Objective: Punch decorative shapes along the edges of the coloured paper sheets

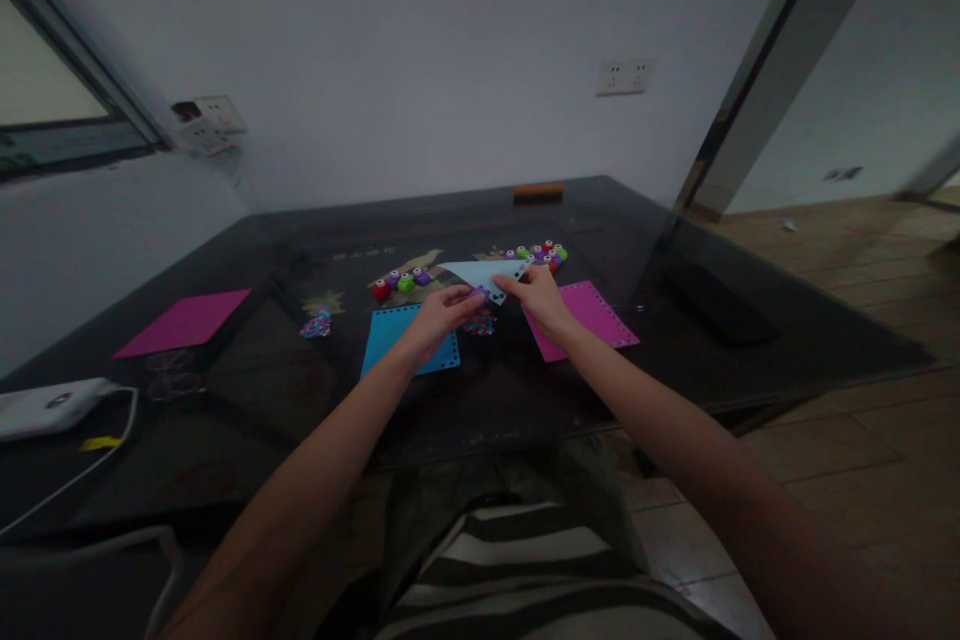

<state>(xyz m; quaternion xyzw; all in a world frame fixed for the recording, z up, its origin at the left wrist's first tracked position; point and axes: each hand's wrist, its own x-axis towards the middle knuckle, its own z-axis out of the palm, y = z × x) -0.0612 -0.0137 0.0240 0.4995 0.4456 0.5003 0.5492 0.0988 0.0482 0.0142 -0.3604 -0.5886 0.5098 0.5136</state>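
Note:
My left hand is closed around a small purple craft paper punch, which sits at the lower edge of a pale blue sheet. Pinched between the thumb and fingers of my right hand, that sheet is raised and tilted above the table. Dark holes run along its right-hand edges. Below lie a bright blue sheet and a pink sheet, both with holes along their borders. A pile of coloured paper bits is under my left fingers. Beyond my hands stand several red, green and purple punches.
More punches cluster behind my right hand. Another paper-bit pile and a pink sheet are to the left. A white power strip with a cable lies far left. A flat black object rests right; an orange-brown item sits at the back.

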